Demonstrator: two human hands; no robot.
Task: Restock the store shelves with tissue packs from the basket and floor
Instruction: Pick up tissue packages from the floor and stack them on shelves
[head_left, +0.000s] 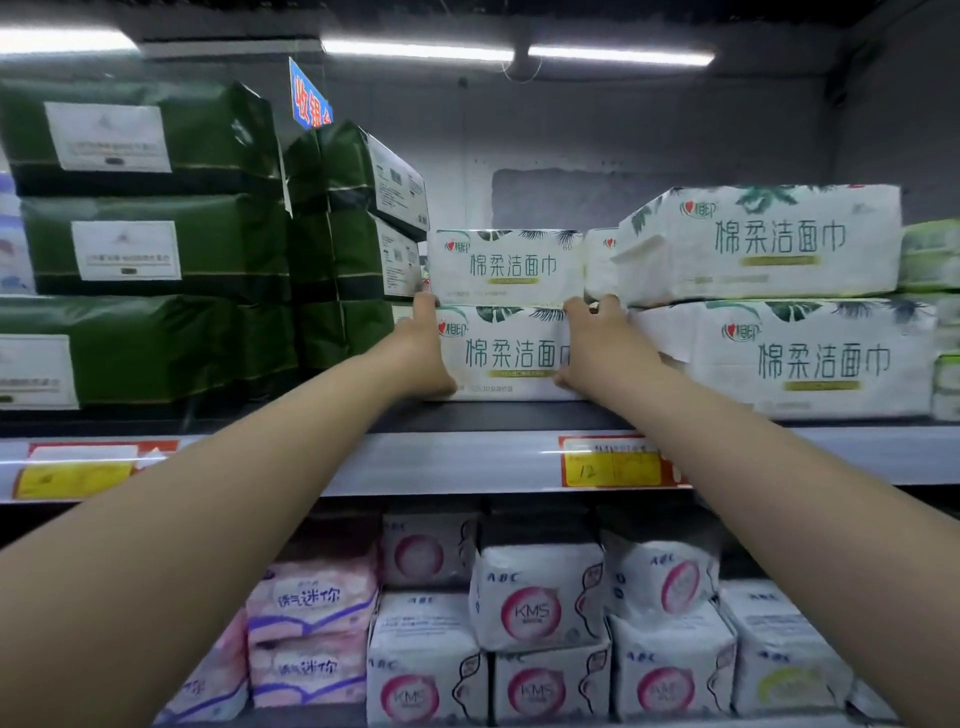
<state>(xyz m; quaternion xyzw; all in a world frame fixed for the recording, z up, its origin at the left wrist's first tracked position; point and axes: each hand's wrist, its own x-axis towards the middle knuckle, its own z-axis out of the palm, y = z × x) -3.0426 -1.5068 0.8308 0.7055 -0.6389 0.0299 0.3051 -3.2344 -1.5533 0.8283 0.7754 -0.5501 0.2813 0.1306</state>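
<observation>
Two white tissue packs with green leaf print are stacked on the upper shelf (467, 415). The lower pack (506, 353) is held between both my hands. My left hand (423, 348) grips its left end, fingers reaching up to the seam under the top pack (506, 265). My right hand (597, 343) grips its right end, fingertips wedged against the neighbouring stack. Both arms stretch up and forward to the shelf.
Dark green wrapped packs (150, 244) fill the shelf to the left. Two larger white packs (769, 244) stack on the right, with pale green packs (930, 254) beyond. A price tag (613, 462) sits on the shelf rail. Below are pink and white pad packs (535, 597).
</observation>
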